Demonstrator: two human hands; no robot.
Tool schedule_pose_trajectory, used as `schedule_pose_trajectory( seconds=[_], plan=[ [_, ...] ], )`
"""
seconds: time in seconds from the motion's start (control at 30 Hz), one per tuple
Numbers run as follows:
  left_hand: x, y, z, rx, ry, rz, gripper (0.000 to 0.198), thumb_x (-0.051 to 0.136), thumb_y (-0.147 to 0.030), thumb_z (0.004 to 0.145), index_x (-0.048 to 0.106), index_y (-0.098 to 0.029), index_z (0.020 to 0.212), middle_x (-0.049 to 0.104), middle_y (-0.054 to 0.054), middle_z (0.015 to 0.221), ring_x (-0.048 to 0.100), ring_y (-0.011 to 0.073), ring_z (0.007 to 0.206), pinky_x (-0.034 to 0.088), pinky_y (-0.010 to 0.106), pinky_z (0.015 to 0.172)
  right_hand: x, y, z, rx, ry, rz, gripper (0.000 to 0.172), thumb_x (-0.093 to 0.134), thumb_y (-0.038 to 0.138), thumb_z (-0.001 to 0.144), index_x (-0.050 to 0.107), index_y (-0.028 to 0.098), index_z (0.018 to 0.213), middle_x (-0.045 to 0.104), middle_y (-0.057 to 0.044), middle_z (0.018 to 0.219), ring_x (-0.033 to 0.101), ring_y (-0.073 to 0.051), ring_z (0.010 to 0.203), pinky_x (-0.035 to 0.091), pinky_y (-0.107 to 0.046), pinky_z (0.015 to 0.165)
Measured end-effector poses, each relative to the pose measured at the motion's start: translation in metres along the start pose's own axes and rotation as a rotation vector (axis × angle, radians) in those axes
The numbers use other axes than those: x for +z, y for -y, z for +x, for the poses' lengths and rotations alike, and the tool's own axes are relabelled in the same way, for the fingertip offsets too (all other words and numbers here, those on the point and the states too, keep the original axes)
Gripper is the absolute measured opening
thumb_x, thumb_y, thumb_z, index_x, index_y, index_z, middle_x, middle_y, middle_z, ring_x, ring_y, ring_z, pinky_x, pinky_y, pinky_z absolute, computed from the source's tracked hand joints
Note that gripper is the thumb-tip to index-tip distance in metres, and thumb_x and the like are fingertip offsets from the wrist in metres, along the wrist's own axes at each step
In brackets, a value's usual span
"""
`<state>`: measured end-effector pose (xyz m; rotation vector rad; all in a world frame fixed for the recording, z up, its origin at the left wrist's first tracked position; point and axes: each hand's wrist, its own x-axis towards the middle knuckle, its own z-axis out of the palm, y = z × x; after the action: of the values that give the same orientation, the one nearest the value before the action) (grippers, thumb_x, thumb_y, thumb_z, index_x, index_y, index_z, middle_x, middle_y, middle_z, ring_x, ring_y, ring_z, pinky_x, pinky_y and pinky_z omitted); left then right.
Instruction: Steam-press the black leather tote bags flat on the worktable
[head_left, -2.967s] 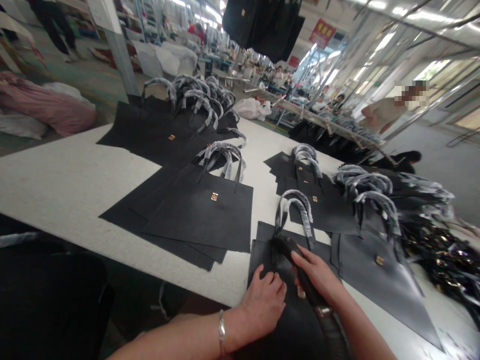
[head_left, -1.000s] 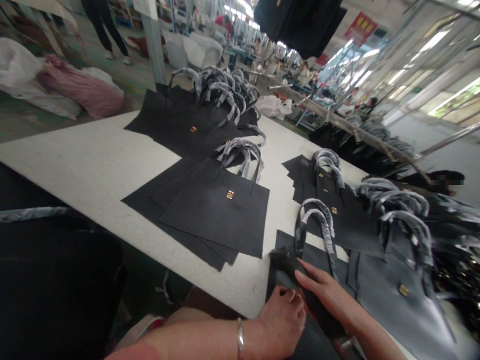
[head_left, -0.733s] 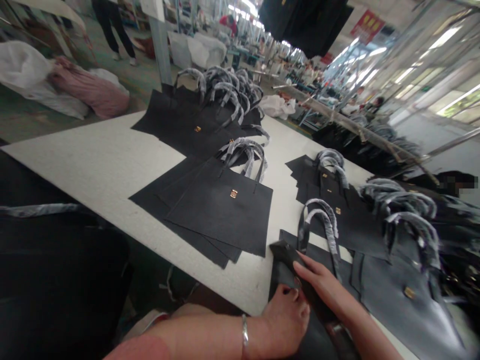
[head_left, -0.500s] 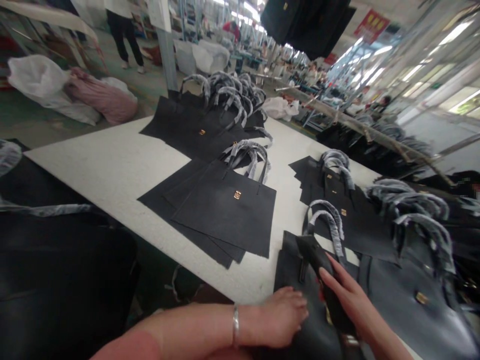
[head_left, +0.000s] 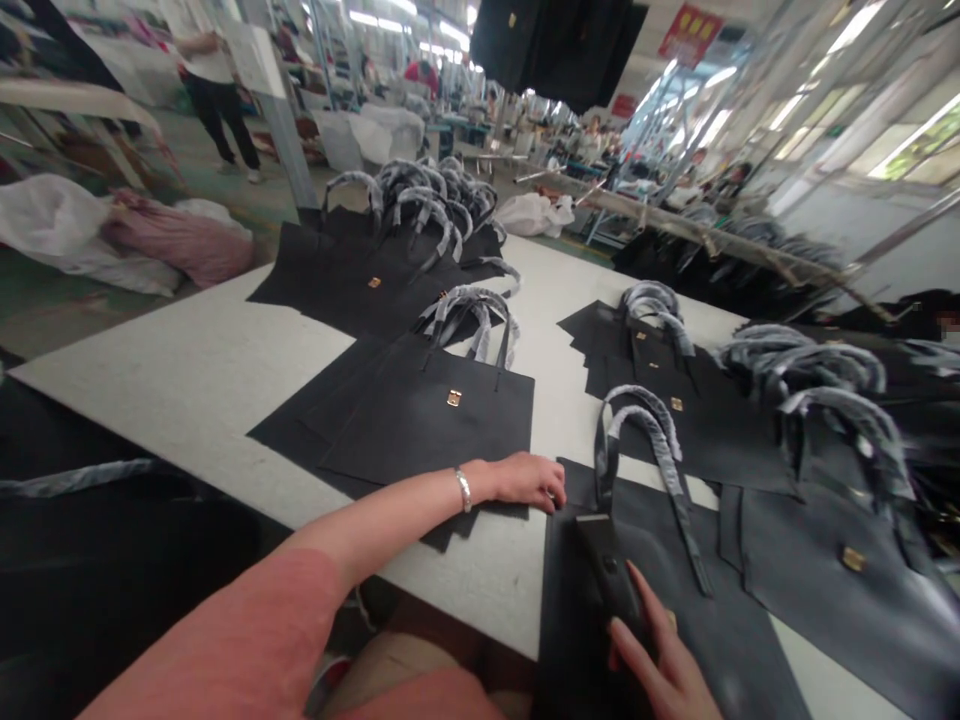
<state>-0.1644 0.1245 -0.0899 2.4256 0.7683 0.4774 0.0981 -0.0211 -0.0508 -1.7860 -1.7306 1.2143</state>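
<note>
Head view: my left hand (head_left: 525,480) rests with curled fingers on the top corner of a flat black bag (head_left: 652,620) at the near edge of the table (head_left: 187,360); I cannot tell if it pinches. My right hand (head_left: 664,670) is wrapped around a black tool (head_left: 606,570) lying on the bag. With one corner steadied, the tool could drag the bag towards me or snag its wrapped handles (head_left: 649,430). The white table holds other bag stacks (head_left: 427,420) in a bright workshop with distant people.
</note>
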Motion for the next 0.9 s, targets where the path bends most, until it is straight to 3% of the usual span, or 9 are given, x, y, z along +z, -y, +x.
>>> schedule_pose_trajectory(
  seconds=[0.13, 0.3, 0.43, 0.6, 0.77, 0.83, 0.9],
  plan=[
    [-0.002, 0.012, 0.010, 0.053, 0.089, -0.034, 0.008, 0.071, -0.030, 0.078, 0.070, -0.024, 0.084, 0.059, -0.003, 0.090, 0.055, 0.0085, 0.077, 0.036, 0.018, 0.060, -0.002, -0.006, 0.003, 0.022, 0.035, -0.005, 0.072, 0.048, 0.055, 0.086, 0.030, 0.018, 0.146, 0.050, -0.007, 0.138, 0.045, -0.027, 0.126, 0.036, -0.033, 0.104],
    [-0.001, 0.012, 0.014, 0.009, 0.135, -0.050, 0.009, 0.068, -0.030, 0.080, 0.068, -0.022, 0.076, 0.059, -0.002, 0.085, 0.054, 0.0108, 0.079, 0.033, 0.020, 0.058, -0.004, -0.012, 0.003, 0.054, 0.056, -0.050, 0.073, 0.047, 0.056, 0.086, 0.025, 0.022, 0.148, 0.060, -0.006, 0.124, 0.051, -0.027, 0.117, 0.042, -0.033, 0.096],
    [-0.001, 0.009, 0.014, -0.108, 0.060, -0.053, 0.013, 0.064, -0.028, 0.083, 0.067, -0.018, 0.075, 0.058, 0.000, 0.082, 0.054, 0.0120, 0.079, 0.036, 0.020, 0.062, -0.005, -0.013, 0.004, 0.072, 0.092, -0.046, 0.071, 0.046, 0.053, 0.088, 0.022, 0.025, 0.149, 0.069, -0.003, 0.095, 0.063, -0.026, 0.089, 0.047, -0.033, 0.082],
    [-0.006, 0.003, 0.015, -0.256, -0.121, -0.064, 0.018, 0.054, -0.026, 0.091, 0.064, -0.013, 0.085, 0.060, 0.003, 0.086, 0.056, 0.0125, 0.080, 0.043, 0.024, 0.073, -0.004, -0.004, 0.003, 0.056, 0.044, -0.010, 0.070, 0.050, 0.051, 0.085, 0.031, 0.023, 0.146, 0.070, -0.003, 0.098, 0.063, -0.027, 0.090, 0.049, -0.034, 0.077],
    [-0.003, -0.029, -0.006, -0.285, -0.194, -0.055, 0.024, 0.047, -0.030, 0.094, 0.062, -0.011, 0.090, 0.061, 0.004, 0.084, 0.057, 0.0128, 0.073, 0.046, 0.027, 0.070, -0.004, 0.004, 0.002, 0.074, 0.029, -0.028, 0.074, 0.052, 0.053, 0.083, 0.031, 0.021, 0.147, 0.068, 0.000, 0.071, 0.065, -0.027, 0.081, 0.050, -0.033, 0.071],
    [0.008, -0.054, -0.025, -0.217, -0.174, -0.039, 0.024, 0.047, -0.028, 0.094, 0.064, -0.013, 0.088, 0.063, 0.005, 0.085, 0.059, 0.0139, 0.079, 0.045, 0.025, 0.074, -0.005, 0.006, 0.003, 0.085, 0.053, -0.035, 0.076, 0.051, 0.054, 0.083, 0.029, 0.020, 0.147, 0.066, 0.001, 0.066, 0.065, -0.026, 0.077, 0.050, -0.031, 0.068],
    [0.025, -0.081, -0.046, -0.052, -0.098, 0.024, 0.019, 0.051, -0.030, 0.092, 0.064, -0.016, 0.092, 0.065, 0.006, 0.092, 0.059, 0.0162, 0.089, 0.044, 0.026, 0.080, -0.008, 0.010, 0.005, 0.085, 0.081, -0.031, 0.077, 0.051, 0.056, 0.083, 0.031, 0.018, 0.147, 0.063, 0.002, 0.062, 0.064, -0.025, 0.072, 0.049, -0.031, 0.066]
  ],
)
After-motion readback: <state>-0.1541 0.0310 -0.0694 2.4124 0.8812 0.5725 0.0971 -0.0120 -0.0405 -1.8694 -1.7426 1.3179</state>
